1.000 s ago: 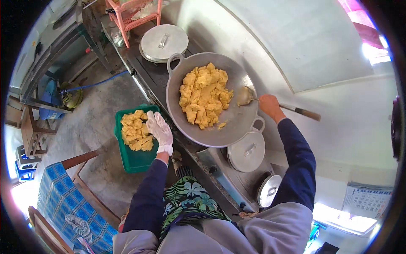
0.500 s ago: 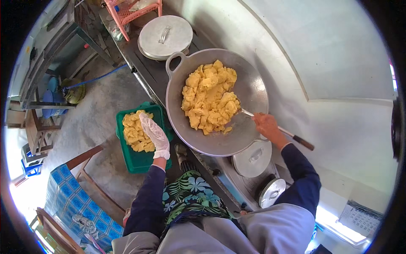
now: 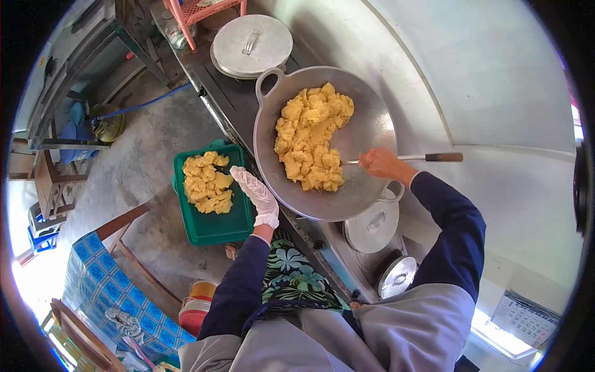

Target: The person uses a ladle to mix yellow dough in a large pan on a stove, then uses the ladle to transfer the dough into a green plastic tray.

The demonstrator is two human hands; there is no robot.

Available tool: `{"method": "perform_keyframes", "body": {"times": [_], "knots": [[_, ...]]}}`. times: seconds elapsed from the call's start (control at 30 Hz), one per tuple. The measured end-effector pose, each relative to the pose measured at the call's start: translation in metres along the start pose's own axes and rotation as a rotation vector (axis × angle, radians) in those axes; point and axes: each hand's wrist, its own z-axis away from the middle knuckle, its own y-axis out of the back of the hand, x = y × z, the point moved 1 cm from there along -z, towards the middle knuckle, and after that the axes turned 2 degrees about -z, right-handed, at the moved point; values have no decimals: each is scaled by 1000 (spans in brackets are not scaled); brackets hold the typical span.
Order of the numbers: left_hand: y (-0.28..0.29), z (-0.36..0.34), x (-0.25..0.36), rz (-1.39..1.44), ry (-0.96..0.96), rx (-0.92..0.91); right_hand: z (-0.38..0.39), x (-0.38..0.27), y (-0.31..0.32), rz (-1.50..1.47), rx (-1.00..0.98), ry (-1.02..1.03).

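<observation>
A wide grey metal wok stands on the stove counter, with a mound of yellow dough-like food along its left side. My right hand is closed around the metal shaft of a long-handled cooking utensil with a brown grip end. The utensil's head is at the food and mostly hidden. My left hand, in a thin clear glove, hangs between the wok and a green plastic tray. Its fingers are stretched out and hold nothing. Lumps of the same yellow food lie in the tray.
A lidded pot sits beyond the wok, near a pink plastic rack. Two more metal lids are on the counter's near end. A wall bounds the right. A table with a blue checked cloth stands lower left.
My left hand has moved right, from over the tray's food to beside the wok. My right hand has shifted slightly up and left, and the utensil now lies more level.
</observation>
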Motion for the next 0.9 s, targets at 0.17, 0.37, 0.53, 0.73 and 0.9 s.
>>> {"method": "perform_keyframes", "body": {"times": [0.17,0.37,0.53,0.73,0.9], "knots": [[22,-6,-2,-94,-65,30,29,-3,-53,-486,-82,-213],[106,-11,6,-177,-90,16,63,-49,-74,-1017,-1,-500],[208,-4,6,-332,-7,79,85,-96,-63,-1016,360,-623],[311,7,-11,-246,161,205,103,-160,-26,-960,645,-840],[368,4,-24,-198,245,165,89,-244,11,-1141,681,-941]]}}
